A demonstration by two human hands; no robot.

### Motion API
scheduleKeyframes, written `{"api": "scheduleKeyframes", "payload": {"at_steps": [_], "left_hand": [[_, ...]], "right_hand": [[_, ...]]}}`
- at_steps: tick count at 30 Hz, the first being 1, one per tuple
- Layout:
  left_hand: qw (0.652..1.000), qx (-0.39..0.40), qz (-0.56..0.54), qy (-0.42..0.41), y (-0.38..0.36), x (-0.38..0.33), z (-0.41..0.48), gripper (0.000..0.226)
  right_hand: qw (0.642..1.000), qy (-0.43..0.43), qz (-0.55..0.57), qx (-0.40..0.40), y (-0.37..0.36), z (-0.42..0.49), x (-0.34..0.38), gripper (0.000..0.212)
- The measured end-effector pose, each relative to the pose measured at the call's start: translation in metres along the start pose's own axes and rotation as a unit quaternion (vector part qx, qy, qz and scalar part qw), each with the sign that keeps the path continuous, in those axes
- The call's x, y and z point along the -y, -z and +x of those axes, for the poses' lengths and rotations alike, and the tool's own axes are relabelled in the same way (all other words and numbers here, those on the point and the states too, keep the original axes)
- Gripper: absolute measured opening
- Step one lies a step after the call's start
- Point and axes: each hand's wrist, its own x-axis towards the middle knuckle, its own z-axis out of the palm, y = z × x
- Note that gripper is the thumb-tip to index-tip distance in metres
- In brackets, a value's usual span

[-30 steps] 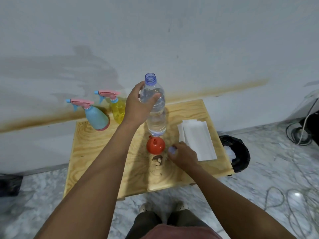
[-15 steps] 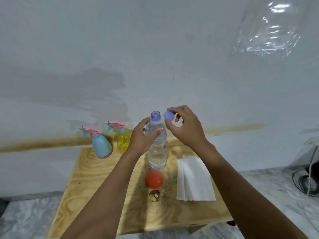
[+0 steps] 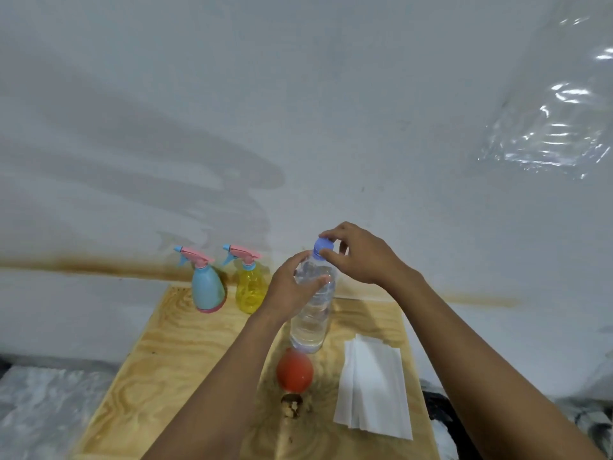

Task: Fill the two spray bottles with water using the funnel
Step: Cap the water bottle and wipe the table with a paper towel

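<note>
Left hand [image 3: 292,288] wrapped around water bottle [image 3: 311,317], frame center, upright on the wooden table [image 3: 159,360]. Right hand [image 3: 358,257] pinches blue cap [image 3: 323,244] on its neck. 2 spray bottles, blue [image 3: 206,290] and yellow [image 3: 249,288], center-left by the wall. Orange funnel [image 3: 294,373] just below the bottle.

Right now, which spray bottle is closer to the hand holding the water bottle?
The yellow spray bottle. It stands right beside the left hand; the blue spray bottle is farther left.

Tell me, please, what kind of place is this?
Probably a plain indoor room used as a makeshift work spot, not a kitchen. A bare plywood table stands against a stained white wall, on a marble-patterned floor, and no sink or furniture is in view.
</note>
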Motion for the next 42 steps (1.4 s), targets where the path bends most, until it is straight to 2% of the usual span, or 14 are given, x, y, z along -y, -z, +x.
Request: {"api": "scheduleKeyframes", "payload": {"at_steps": [4, 8, 12, 15, 18, 20, 24, 26, 29, 31, 33, 38, 42], "left_hand": [[1.000, -0.005, -0.013, 0.003, -0.002, 0.002, 0.002, 0.069], [1.000, -0.004, -0.017, 0.004, -0.003, 0.003, 0.002, 0.069], [1.000, -0.001, -0.020, 0.001, -0.003, 0.003, 0.001, 0.068], [1.000, 0.000, -0.013, -0.010, -0.003, 0.006, 0.003, 0.061], [1.000, -0.006, -0.012, -0.002, -0.003, 0.005, 0.003, 0.067], [1.000, -0.007, -0.018, 0.002, -0.003, 0.005, 0.003, 0.068], [1.000, -0.005, -0.027, -0.010, -0.004, 0.005, 0.002, 0.064], [1.000, -0.003, -0.028, -0.011, -0.003, 0.005, 0.002, 0.063], [1.000, -0.004, -0.027, -0.010, -0.002, 0.005, 0.002, 0.063], [0.999, -0.006, -0.031, -0.005, -0.003, 0.004, 0.001, 0.067], [1.000, -0.006, -0.030, -0.001, -0.004, 0.004, 0.001, 0.068], [1.000, -0.009, -0.016, -0.006, -0.004, 0.007, 0.004, 0.061], [1.000, -0.004, -0.017, -0.016, -0.004, 0.007, 0.004, 0.054]], "right_hand": [[0.999, 0.012, -0.033, 0.020, 0.002, 0.001, 0.003, 0.036], [0.999, -0.018, -0.035, 0.004, 0.000, 0.005, 0.004, 0.037], [0.997, -0.061, -0.047, -0.016, -0.003, 0.005, 0.007, 0.051], [1.000, -0.019, -0.019, 0.008, 0.001, 0.003, 0.006, 0.064], [0.998, 0.030, -0.014, 0.047, 0.009, 0.003, 0.003, 0.043], [0.998, 0.024, -0.018, 0.047, 0.010, 0.005, 0.000, 0.034], [0.999, -0.035, 0.001, 0.004, 0.000, 0.009, 0.000, 0.040], [0.999, -0.039, -0.011, -0.015, -0.005, 0.008, 0.001, 0.043], [1.000, 0.019, 0.014, 0.013, 0.002, 0.006, 0.000, 0.049], [0.996, 0.065, 0.000, 0.054, 0.007, 0.007, -0.003, 0.041], [0.994, 0.081, -0.033, 0.061, 0.009, 0.009, -0.005, 0.033], [0.999, 0.039, -0.021, 0.028, -0.002, 0.009, 0.007, 0.035], [1.000, -0.004, -0.003, -0.028, -0.011, 0.006, 0.010, 0.037]]}}
